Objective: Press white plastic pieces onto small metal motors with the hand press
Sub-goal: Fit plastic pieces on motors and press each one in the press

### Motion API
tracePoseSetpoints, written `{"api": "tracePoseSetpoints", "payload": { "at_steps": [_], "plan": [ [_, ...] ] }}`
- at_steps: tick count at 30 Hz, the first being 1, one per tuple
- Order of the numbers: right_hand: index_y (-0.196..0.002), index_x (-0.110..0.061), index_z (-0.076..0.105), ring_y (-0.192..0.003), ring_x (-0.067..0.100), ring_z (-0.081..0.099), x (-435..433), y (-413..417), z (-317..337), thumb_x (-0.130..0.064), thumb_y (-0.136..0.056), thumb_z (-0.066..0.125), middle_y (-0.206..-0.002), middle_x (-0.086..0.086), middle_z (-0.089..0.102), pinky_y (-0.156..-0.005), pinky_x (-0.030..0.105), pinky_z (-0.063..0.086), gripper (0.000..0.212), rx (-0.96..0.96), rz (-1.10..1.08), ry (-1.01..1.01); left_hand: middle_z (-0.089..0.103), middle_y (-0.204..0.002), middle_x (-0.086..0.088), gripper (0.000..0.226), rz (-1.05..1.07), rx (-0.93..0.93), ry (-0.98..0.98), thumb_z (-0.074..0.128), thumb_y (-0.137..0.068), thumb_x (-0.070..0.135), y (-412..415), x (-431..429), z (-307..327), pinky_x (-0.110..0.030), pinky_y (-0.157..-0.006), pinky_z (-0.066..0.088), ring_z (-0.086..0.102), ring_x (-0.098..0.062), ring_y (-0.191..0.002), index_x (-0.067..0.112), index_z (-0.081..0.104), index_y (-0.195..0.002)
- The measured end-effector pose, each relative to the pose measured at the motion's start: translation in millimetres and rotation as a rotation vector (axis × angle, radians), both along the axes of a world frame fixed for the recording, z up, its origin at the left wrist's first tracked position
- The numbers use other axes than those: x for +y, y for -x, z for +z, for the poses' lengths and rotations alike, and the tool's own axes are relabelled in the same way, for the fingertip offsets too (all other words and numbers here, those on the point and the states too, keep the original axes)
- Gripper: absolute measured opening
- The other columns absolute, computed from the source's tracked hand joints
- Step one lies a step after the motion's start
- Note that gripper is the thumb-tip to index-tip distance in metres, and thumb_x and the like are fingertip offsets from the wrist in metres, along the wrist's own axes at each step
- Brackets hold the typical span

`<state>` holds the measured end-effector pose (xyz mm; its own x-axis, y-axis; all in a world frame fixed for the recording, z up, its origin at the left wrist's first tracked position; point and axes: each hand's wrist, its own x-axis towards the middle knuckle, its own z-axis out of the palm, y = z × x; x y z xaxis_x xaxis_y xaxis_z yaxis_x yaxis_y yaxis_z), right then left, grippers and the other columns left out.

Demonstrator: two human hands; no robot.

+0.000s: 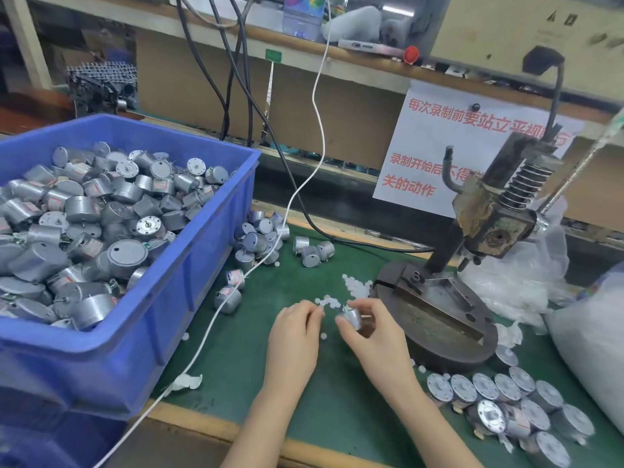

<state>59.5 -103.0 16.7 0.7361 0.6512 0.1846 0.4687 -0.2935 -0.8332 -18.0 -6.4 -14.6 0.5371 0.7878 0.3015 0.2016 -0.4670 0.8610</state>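
Observation:
My right hand (371, 336) grips a small metal motor (351, 317) just above the green mat, left of the hand press base (439, 319). My left hand (295, 329) has its fingertips curled at the loose white plastic pieces (354, 287) lying on the mat; a piece seems pinched between them, close to the motor. The hand press (489, 214) stands at the right with its ram raised and nothing under it.
A blue bin (128, 332) full of motors fills the left. More motors (266, 238) lie beside it. Several motors (506, 400) lie in rows at the front right. A white cable (236, 282) crosses the mat. Plastic bags (526, 282) sit behind the press.

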Motion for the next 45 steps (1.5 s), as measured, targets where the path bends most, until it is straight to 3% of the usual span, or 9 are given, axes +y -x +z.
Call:
{"api": "tracePoseSetpoints", "payload": {
  "at_steps": [6, 13, 17, 20, 24, 29, 33, 39, 45],
  "plan": [
    [-0.099, -0.046, 0.042, -0.080, 0.002, 0.053, -4.9, 0.9, -5.1, -0.025, -0.075, 0.076, -0.098, -0.020, 0.052, -0.073, 0.014, 0.039, 0.047, 0.011, 0.016, 0.023, 0.061, -0.067, 0.000, 0.022, 0.036, -0.060, 0.054, 0.049, -0.094, 0.015, 3.9, -2.2, 2.9, -0.026, -0.064, 0.036, 0.055, -0.021, -0.074, 0.007, 0.059, -0.076],
    [-0.087, -0.039, 0.045, -0.072, -0.008, 0.051, -3.2, -3.3, -14.1, -0.030, -0.081, 0.070, -0.092, -0.019, 0.056, -0.066, 0.008, 0.039, 0.027, -0.001, 0.001, 0.014, 0.061, -0.064, -0.004, 0.025, 0.048, -0.077, 0.069, 0.050, -0.094, 0.018, 5.0, -3.4, 3.8, -0.028, -0.063, 0.037, 0.054, -0.022, -0.068, 0.005, 0.060, -0.075],
    [-0.098, -0.032, 0.052, -0.076, -0.002, 0.049, -4.1, -4.0, -20.1, -0.030, -0.089, 0.060, -0.097, -0.016, 0.055, -0.070, 0.010, 0.035, 0.012, -0.082, 0.050, 0.052, 0.062, -0.065, -0.006, 0.027, 0.061, -0.072, 0.072, 0.049, -0.094, 0.020, 3.7, -2.9, 3.0, -0.027, -0.063, 0.037, 0.055, -0.023, -0.068, 0.003, 0.060, -0.075],
    [-0.108, -0.026, 0.054, -0.086, 0.004, 0.050, -2.2, -4.1, -20.6, -0.027, -0.092, 0.057, -0.097, -0.018, 0.051, -0.078, 0.016, 0.037, 0.017, -0.128, 0.104, 0.093, 0.062, -0.066, -0.008, 0.028, 0.059, -0.074, 0.079, 0.049, -0.094, 0.019, 3.6, -2.9, 2.8, -0.030, -0.067, 0.039, 0.057, -0.024, -0.071, 0.002, 0.060, -0.075],
    [-0.105, -0.030, 0.053, -0.085, 0.005, 0.055, -0.5, -2.3, -19.7, -0.023, -0.093, 0.055, -0.090, -0.021, 0.056, -0.074, 0.006, 0.037, 0.014, -0.071, 0.109, 0.059, 0.062, -0.067, -0.009, 0.028, 0.057, -0.070, 0.077, 0.048, -0.094, 0.019, 3.9, -3.5, 3.3, -0.031, -0.067, 0.039, 0.057, -0.025, -0.073, 0.002, 0.060, -0.076],
    [-0.122, -0.020, 0.055, -0.089, 0.003, 0.047, 4.9, -0.3, -20.5, -0.019, -0.095, 0.052, -0.085, -0.026, 0.051, -0.078, 0.006, 0.030, 0.027, -0.182, 0.176, 0.086, 0.061, -0.068, -0.014, 0.029, 0.057, -0.064, 0.085, 0.047, -0.095, 0.019, 3.5, -2.7, 2.6, -0.032, -0.066, 0.038, 0.055, -0.028, -0.073, 0.000, 0.059, -0.076],
    [-0.129, -0.019, 0.052, -0.094, 0.007, 0.047, 6.3, 0.1, -19.4, -0.017, -0.097, 0.049, -0.085, -0.022, 0.054, -0.085, 0.001, 0.026, 0.032, -0.249, 0.200, 0.104, 0.061, -0.069, -0.016, 0.031, 0.059, -0.062, 0.080, 0.047, -0.095, 0.019, 4.2, -3.1, 3.2, -0.032, -0.066, 0.038, 0.054, -0.029, -0.073, -0.003, 0.058, -0.077],
    [-0.138, -0.019, 0.042, -0.098, 0.017, 0.048, 6.6, -0.7, -21.5, -0.016, -0.099, 0.042, -0.099, 0.000, 0.062, -0.093, 0.022, 0.034, 0.039, -0.286, 0.255, 0.131, 0.061, -0.068, -0.015, 0.030, 0.063, -0.062, 0.087, 0.047, -0.095, 0.019, 2.9, -2.7, 3.2, -0.032, -0.066, 0.038, 0.054, -0.029, -0.072, -0.002, 0.058, -0.077],
    [-0.143, -0.024, 0.033, -0.105, 0.018, 0.046, 8.1, -0.4, -26.1, -0.020, -0.100, 0.040, -0.107, 0.004, 0.059, -0.095, 0.023, 0.032, 0.043, -0.365, 0.230, 0.162, 0.061, -0.070, -0.017, 0.030, 0.061, -0.067, 0.102, 0.047, -0.095, 0.018, 3.3, -2.7, 2.3, -0.033, -0.067, 0.039, 0.055, -0.030, -0.073, -0.003, 0.057, -0.077]
  ]
}}
